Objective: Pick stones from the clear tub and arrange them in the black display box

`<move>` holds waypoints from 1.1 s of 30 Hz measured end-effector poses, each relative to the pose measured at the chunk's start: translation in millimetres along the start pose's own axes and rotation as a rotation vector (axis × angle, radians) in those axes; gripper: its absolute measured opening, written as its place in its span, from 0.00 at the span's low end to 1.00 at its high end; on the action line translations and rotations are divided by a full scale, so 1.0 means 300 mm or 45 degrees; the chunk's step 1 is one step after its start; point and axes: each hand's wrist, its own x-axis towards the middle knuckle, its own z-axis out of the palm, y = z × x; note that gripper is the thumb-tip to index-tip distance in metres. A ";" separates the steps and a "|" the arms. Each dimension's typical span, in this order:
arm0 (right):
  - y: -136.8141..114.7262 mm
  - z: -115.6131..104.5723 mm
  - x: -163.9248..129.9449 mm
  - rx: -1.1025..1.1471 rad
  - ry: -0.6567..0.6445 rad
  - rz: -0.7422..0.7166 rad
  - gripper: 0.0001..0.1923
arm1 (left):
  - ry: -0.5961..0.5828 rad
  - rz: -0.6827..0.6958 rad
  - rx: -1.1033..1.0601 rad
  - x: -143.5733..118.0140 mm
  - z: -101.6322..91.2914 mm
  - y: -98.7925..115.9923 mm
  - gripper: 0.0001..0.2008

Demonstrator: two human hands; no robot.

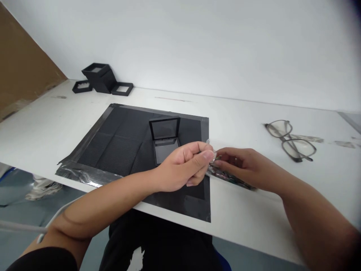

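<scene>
A clear plastic bag lies at the right edge of the black mat, with small coloured things inside that I cannot make out. My left hand is closed, its thumb and fingers pinching the bag's upper left end. From the right, my right hand grips the bag close to the left fingertips, with the fingers curled. Behind my left hand a black hinged case stands with its lid up on the mat. My left hand hides part of its base.
The black mat is taped along its borders to the white table. Folded-out eyeglasses lie at the right. Black boxes and frame-like pieces stand at the back left by the wall.
</scene>
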 end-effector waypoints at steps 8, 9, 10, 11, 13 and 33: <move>-0.046 0.017 -0.058 0.359 0.442 -0.552 0.14 | -0.148 -0.115 0.033 -0.016 -0.003 -0.021 0.12; -0.056 0.027 -0.063 0.399 0.450 -0.632 0.15 | -0.148 -0.138 0.039 -0.017 -0.002 -0.025 0.12; -0.066 0.037 -0.067 0.407 0.453 -0.691 0.17 | -0.139 -0.155 0.047 -0.016 0.000 -0.029 0.12; -0.075 0.047 -0.068 0.380 0.462 -0.731 0.19 | -0.123 -0.171 0.060 -0.016 0.000 -0.032 0.12; -0.088 0.064 -0.065 0.261 0.520 -0.777 0.21 | -0.075 -0.193 0.095 -0.011 0.000 -0.039 0.13; -0.092 0.056 -0.093 1.137 0.267 -0.673 0.09 | 0.191 0.201 0.592 -0.011 -0.018 -0.092 0.19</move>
